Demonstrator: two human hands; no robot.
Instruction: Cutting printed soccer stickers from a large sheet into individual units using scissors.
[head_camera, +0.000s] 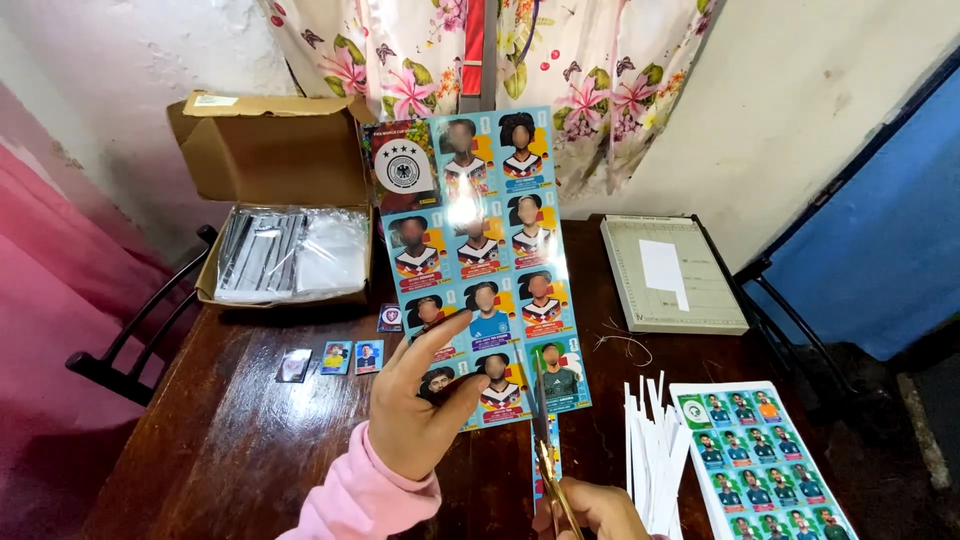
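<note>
My left hand (425, 400), in a pink sleeve, holds up a glossy sheet of football player stickers (480, 250) by its lower left part, thumb over the front. My right hand (595, 510) grips a pair of scissors (545, 440) with gold handles at the bottom edge of the view. The blades point upward and cut into the sheet's bottom edge between two sticker columns. A cut strip of the sheet hangs below, beside the scissors.
An open cardboard box (280, 200) with clear plastic sleeves sits at back left. Small cut stickers (335, 358) lie on the dark wooden table (230, 440). A paper trimmer board (670, 275) is at back right; white paper strips (650, 450) and another sticker sheet (765, 460) lie at right.
</note>
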